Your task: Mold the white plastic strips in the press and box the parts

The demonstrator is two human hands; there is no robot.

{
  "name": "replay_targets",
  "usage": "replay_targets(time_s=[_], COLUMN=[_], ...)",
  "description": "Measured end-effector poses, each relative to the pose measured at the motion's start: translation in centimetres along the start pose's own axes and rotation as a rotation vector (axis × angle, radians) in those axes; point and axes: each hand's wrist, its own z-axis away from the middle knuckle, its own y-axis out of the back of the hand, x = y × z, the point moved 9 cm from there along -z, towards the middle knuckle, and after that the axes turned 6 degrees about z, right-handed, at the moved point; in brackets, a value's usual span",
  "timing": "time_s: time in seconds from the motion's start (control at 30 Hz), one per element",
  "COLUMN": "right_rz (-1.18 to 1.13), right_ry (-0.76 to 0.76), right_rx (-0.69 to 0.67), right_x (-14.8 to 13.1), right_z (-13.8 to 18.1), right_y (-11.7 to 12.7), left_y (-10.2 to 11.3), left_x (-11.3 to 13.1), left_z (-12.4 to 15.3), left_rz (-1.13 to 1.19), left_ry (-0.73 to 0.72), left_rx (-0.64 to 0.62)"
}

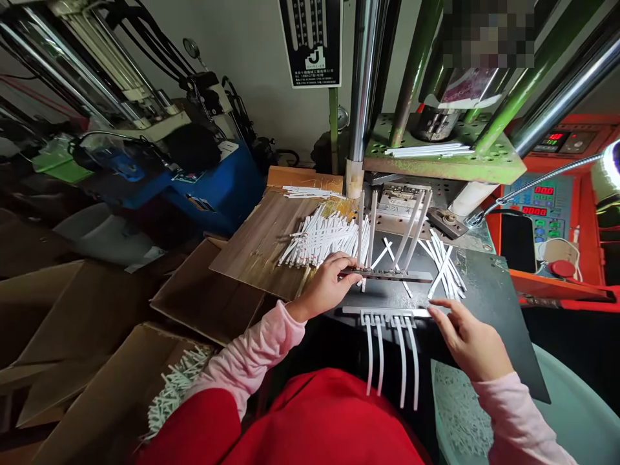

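My left hand pinches the left end of a narrow metal bar, held above the black work surface. Several pale strips stand up from this bar. Closer to me, a second metal bar lies near the surface's front edge, with several white strips hanging from it towards my lap. My right hand has its thumb and index finger at the right end of this second bar, seemingly gripping it. Loose white strips lie beyond my right hand, and a larger pile lies beyond my left.
A press with a green plate stands ahead, strips resting on it. Cardboard boxes are at the left, one holding small pieces. A pale tub sits below right. An orange control box and a phone are at the right.
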Motion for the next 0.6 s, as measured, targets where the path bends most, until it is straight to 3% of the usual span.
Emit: replay_targets(time_s=[0.2,0.3,0.43,0.5,0.6], right_rz=[-0.419,-0.356,-0.193,-0.069,0.057], right_ry=[0.109,0.183,0.266,0.312,0.351], right_rx=[-0.29,-0.202,-0.045,0.039,0.129], right_x=[-4.4,-5.2,-4.6,-4.4,-4.5], right_z=[-6.4,-10.8,-18.0,-21.8,-26.9], right_y=[-0.1,1.3,2.1,2.3,2.3], left_y=[-1.2,-1.8,-3.8,-4.5,-5.1], left_x=[1.2,-0.5,-6.0,-8.3,-10.5], left_z=[-3.3,-6.9,-13.7,-17.2,-21.6], left_rz=[0.018,0.06,0.172,0.202,0.191], left_ry=[-0.19,-0.161,0.137,0.256,0.326], left_rx=[-0.061,-0.05,-0.043,0.008,0.12])
